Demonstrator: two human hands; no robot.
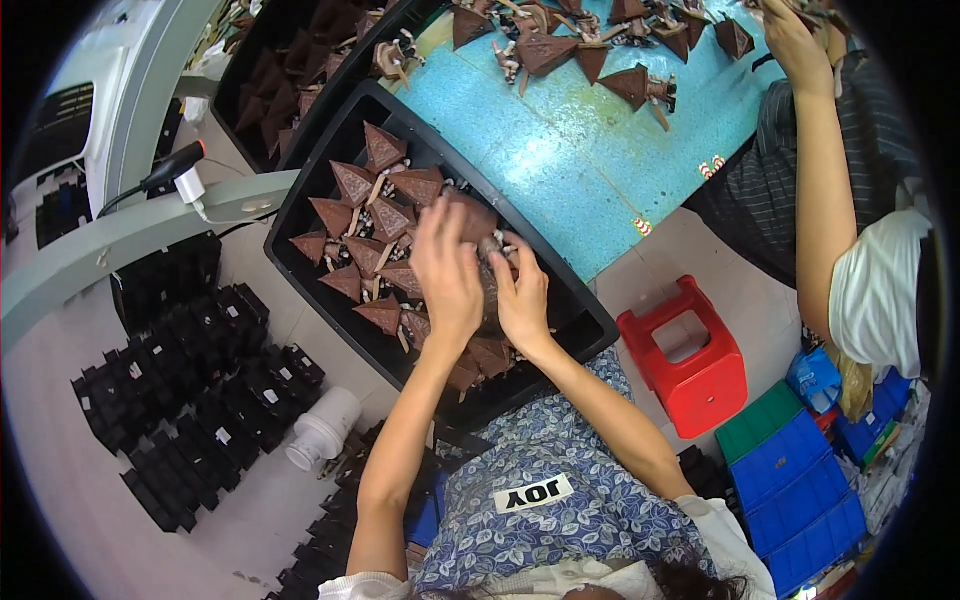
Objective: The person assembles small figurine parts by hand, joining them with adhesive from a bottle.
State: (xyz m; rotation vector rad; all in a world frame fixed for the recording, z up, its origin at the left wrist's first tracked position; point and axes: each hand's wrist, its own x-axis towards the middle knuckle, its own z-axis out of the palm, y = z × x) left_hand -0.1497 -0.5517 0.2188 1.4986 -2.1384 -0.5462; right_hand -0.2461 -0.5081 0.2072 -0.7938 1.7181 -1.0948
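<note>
A black plastic crate (300,262) stands tilted before me, with several brown pyramid-shaped pieces (366,256) in it. Small figures and light wooden sticks show among them. My left hand (447,270) is over the middle of the crate, its fingers smeared by motion beside a larger brown piece (472,217). Just right of it, my right hand (522,295) has its thumb and fingers closed around a small figure (489,246) attached to that piece. The palms and my fingers hide part of the piece.
A blue-topped table (560,130) bears similar brown pieces (545,52) at its far side, where a co-worker's hand (800,45) is busy. Another filled crate (285,85) stands far left. A red stool (700,385), blue bins (790,475) and stacked black trays (190,380) are around me.
</note>
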